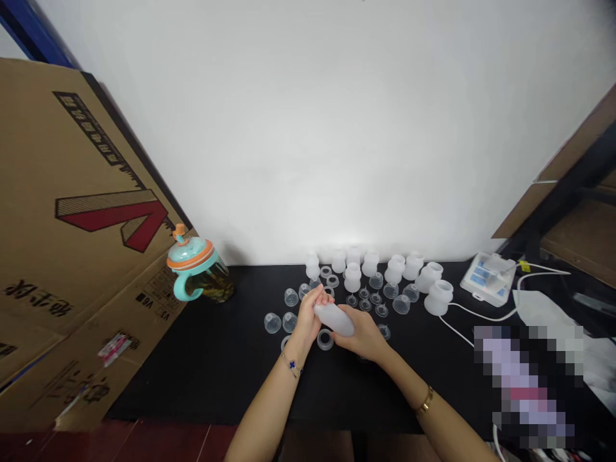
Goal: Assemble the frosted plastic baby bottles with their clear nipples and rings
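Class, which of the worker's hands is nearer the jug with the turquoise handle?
Left. The left hand is apart from the jug, to its right; the right hand is farther right.

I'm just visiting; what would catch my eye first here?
Probably the turquoise-and-orange jug, standing on the left of the black table beside a large cardboard box. Next, near the middle, comes the smooth white piece held between the person's left grip and right grip. Beyond it, white bottle-shaped pieces stand along the wall.
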Motion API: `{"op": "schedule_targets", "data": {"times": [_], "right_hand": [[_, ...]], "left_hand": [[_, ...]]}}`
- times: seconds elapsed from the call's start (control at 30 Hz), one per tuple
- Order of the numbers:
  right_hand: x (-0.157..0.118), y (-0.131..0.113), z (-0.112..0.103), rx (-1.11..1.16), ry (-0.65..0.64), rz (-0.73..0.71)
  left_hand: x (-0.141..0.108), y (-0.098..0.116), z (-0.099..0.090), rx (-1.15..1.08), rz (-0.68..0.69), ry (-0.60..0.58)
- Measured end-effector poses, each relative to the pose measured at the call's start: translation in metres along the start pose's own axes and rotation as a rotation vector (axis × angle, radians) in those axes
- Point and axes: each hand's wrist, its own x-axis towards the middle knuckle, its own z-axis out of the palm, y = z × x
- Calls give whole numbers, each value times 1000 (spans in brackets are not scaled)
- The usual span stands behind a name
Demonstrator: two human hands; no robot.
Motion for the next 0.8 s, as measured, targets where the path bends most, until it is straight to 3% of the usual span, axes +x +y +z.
{"op": "schedule_targets", "data": {"times": [0.8], "right_hand": [[2,-3,-14,269,-174,59]], "left_hand": [[-6,2,0,90,38,-168]]}}
